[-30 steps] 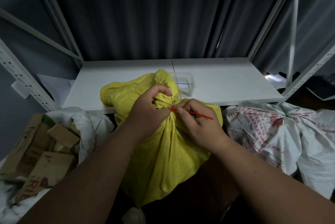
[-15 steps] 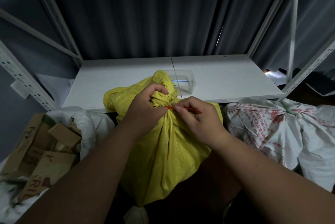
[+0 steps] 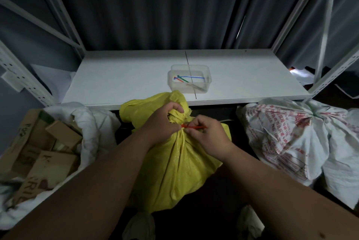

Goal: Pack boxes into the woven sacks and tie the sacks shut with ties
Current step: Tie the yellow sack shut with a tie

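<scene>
Presently the yellow sack [image 3: 180, 164] stands on the floor just in front of the white shelf [image 3: 120, 76], its mouth gathered into a twisted neck level with the shelf's front edge. The left hand [image 3: 161, 125] is curled round that neck, thumb over the bunched fabric, holding the gather closed. The right hand [image 3: 207, 134] pinches the red tie [image 3: 193, 127] between thumb and fingertips, the tie lying across the neck with its free end pointing away from the left hand. In my judgement the step in hand is cinching the tie, and it is best done by keeping the left hand's squeeze close under the tie so the gather cannot spread, then drawing the tail straight out along its own line, not upward, until the band bites into the fabric. Whether the tail has passed through its head cannot be told, since fingers cover that spot. A clear tub [image 3: 189, 78] with spare coloured ties sits on the shelf directly behind the sack. A printed white sack [image 3: 287, 136], already gathered at the top, lies to the right of the yellow one, and an open white sack of cardboard boxes [image 3: 44, 152] lies to its left. Against the frame one second earlier, the visible tail of the tie is shorter and the right hand sits closer to the neck; the left hand's hold is unchanged, and the view has tipped downward, exposing the tub fully.
</scene>
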